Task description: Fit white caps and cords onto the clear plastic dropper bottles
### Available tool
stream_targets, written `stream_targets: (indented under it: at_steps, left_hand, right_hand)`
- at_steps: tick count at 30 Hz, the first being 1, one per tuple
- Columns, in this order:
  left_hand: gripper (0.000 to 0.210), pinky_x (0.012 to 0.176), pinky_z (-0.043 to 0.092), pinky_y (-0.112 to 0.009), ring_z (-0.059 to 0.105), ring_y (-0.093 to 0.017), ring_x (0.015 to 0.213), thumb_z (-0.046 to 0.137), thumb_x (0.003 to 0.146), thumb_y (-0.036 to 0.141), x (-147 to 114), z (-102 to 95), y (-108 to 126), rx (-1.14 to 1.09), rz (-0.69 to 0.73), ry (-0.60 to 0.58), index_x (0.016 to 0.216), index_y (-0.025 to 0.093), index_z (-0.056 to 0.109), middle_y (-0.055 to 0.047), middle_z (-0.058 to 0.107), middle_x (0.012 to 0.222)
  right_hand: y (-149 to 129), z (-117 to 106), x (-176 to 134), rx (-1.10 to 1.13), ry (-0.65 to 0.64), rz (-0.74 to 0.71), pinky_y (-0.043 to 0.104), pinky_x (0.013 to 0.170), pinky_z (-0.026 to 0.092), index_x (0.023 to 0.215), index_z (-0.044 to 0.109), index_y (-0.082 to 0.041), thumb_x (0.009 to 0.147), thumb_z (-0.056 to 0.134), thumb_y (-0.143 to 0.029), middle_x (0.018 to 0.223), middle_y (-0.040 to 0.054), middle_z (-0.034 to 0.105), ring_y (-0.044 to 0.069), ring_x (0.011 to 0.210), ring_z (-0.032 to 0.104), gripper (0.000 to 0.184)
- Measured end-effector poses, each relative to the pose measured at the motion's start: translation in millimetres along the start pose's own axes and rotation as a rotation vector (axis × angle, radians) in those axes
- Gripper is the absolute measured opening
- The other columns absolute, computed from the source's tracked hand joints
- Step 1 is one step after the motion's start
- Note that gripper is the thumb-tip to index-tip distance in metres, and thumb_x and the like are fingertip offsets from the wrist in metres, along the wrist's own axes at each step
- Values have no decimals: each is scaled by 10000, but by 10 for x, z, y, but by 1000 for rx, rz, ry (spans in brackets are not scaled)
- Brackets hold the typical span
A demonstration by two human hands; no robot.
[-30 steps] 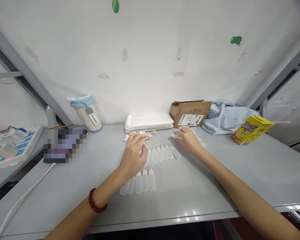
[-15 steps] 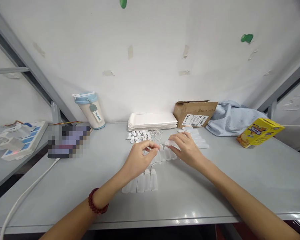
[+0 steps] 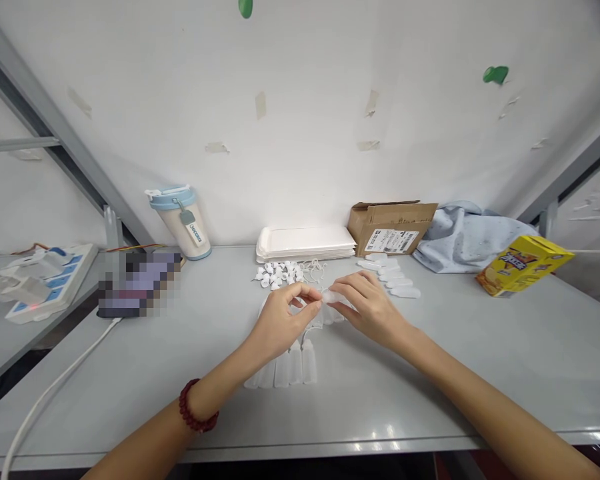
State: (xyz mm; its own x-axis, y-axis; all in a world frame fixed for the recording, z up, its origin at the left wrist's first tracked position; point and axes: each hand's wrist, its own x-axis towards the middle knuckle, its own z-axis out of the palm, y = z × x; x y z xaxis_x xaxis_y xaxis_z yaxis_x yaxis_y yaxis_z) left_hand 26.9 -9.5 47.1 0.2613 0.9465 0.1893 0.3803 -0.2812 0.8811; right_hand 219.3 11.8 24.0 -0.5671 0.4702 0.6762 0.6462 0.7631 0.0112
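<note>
My right hand (image 3: pixel 373 307) is closed around a small translucent plastic bottle (image 3: pixel 328 296), whose mouth end points left. Thumb and fingertips of my left hand (image 3: pixel 283 323) are pinched together right at that end; what they grip is hidden. Beneath both hands lies a row of similar bottles (image 3: pixel 334 315), partly covered. Another row of bottles (image 3: pixel 295 365) lies nearer the front edge, with a white string (image 3: pixel 309 330) at its top. Several more bottles (image 3: pixel 404 291) are spread behind my right hand. Beyond my left hand sits a pile of small white caps (image 3: pixel 279 273) beside white strings (image 3: pixel 316 269).
White trays (image 3: pixel 307 241) are stacked against the wall beside a cardboard box (image 3: pixel 390 227). A light blue cloth (image 3: pixel 455 237) and a yellow drink carton (image 3: pixel 520 265) stand right. On the left are a tumbler (image 3: pixel 187 230), a blurred phone (image 3: pixel 140 287) and a power strip (image 3: pixel 63 283).
My right hand has moved slightly left with the bottle, bringing its mouth end to my left fingertips. My left hand has barely moved.
</note>
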Motion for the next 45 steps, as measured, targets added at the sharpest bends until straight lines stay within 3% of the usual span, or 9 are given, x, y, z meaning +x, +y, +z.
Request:
stream_targets:
  at_steps: [23,45]
  left_hand:
    - [91,758,431,-293,567,-153,798,571,784,274,-17,32,37,95,27,22,832,200,593,1,641,849]
    - [173,769,468,-285,589,-158,844,584,779,278,-12,50,14,23,6,7,922,204,648,-15,675,943]
  right_hand:
    - [-67,-6,3,1,102,-80,317,677,397,929,544,-157,866,521,-137,780,75,633,165,699,532,70]
    - [-120,-25,14,23,170,-97,288,643,482,985,551,-143,860,507,-99,822,98,642,165,716,573,140]
